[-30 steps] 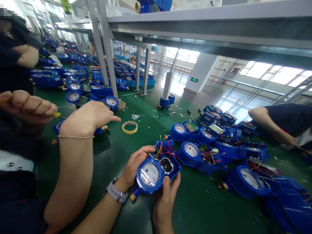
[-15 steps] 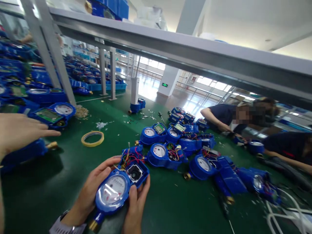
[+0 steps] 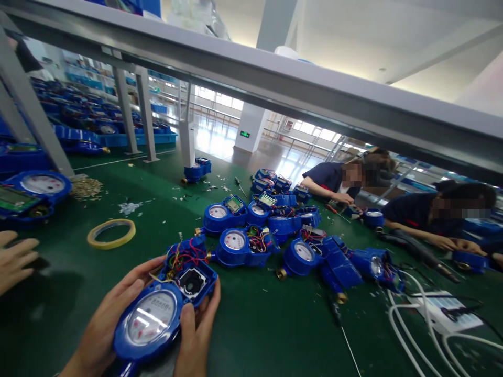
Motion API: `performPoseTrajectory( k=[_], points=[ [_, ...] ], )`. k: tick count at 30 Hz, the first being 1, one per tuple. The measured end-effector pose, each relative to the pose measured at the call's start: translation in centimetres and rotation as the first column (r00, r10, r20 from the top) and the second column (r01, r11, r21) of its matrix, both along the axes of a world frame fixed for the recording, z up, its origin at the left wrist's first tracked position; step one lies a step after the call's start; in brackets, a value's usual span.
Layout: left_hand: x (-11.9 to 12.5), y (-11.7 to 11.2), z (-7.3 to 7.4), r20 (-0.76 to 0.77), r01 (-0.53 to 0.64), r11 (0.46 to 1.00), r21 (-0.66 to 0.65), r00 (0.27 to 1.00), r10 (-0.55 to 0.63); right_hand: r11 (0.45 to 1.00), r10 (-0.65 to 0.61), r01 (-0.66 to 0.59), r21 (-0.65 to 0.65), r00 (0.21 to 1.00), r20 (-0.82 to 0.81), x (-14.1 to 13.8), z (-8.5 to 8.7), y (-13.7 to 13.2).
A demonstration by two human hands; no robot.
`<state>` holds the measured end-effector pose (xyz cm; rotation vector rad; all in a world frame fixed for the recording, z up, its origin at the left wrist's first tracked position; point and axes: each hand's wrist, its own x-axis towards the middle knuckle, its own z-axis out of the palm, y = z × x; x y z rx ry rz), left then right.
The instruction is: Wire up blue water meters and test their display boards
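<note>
A blue water meter [image 3: 147, 319] is held low in front of me, its round dial facing up. My left hand [image 3: 102, 314] wraps its left side, fingers reaching behind the open electronics box. My right hand [image 3: 198, 327] grips the right side, thumb against the box's near edge. Inside the open box a black square part with a round lens [image 3: 191, 283] shows, and red and yellow wires [image 3: 184, 257] spill out at the back. Just beyond lies another opened water meter [image 3: 236, 241] with loose wires.
A yellow tape roll [image 3: 111, 234] lies on the green table, beside another person's hand [image 3: 15, 262]. Several blue meters [image 3: 302, 256] are clustered ahead. A screwdriver [image 3: 337, 317] and white power strip [image 3: 448, 313] are at right. Co-workers [image 3: 412, 207] sit beyond; a shelf [image 3: 251, 78] crosses overhead.
The view has turned right, so the table things sit further left. Both hands still hold the meter, now lower in view. The other person's hand at left has drawn away from a meter there.
</note>
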<state>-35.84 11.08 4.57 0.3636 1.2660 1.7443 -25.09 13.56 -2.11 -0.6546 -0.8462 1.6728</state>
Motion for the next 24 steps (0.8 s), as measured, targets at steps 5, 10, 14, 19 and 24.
performPoseTrajectory(
  k=[5, 10, 14, 19, 24],
  points=[
    [0.0, -0.1, 0.1, 0.013, 0.003, 0.999, -0.054, 1.0, -0.002, 1.0, 0.028, -0.028, 0.004, 1.0, -0.01, 0.2, 0.0, 0.1],
    [-0.1, -0.2, 0.1, -0.014, -0.004, 0.998, -0.058, 1.0, 0.003, 1.0, 0.03, -0.03, 0.007, 0.999, -0.026, -0.1, -0.1, -0.1],
    [-0.3, 0.0, -0.1, 0.006, 0.009, 0.999, -0.034, 1.0, -0.008, 0.996, -0.076, 0.068, 0.064, 0.99, 0.119, 0.5, -0.3, 0.3],
    [-0.7, 0.2, -0.9, 0.008, 0.049, 0.998, 0.045, 0.999, -0.049, 0.92, -0.386, 0.331, 0.211, 0.857, 0.342, 3.2, 2.2, 5.0],
    [-0.9, 0.3, -1.1, -0.006, 0.057, 0.995, 0.078, 0.998, -0.057, 0.936, -0.347, 0.316, 0.153, 0.903, 0.255, 4.3, 5.8, 10.0]
  ],
)
